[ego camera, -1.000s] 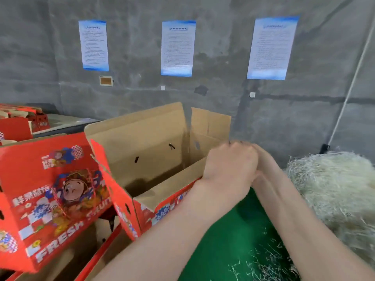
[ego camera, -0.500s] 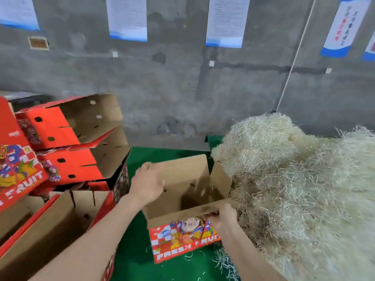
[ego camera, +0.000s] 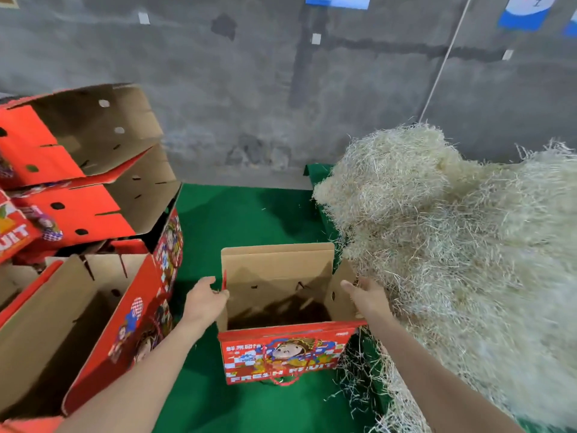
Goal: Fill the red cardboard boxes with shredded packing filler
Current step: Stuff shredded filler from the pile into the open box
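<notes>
Lower centre, the open red cardboard box is gripped between left hand and right hand. Shredded filler is heaped at frame right, nearest the right hand.

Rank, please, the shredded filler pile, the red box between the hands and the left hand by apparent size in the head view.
1. shredded filler pile
2. red box between the hands
3. left hand

Green mat, grey concrete wall

Red box now down on mat
</notes>
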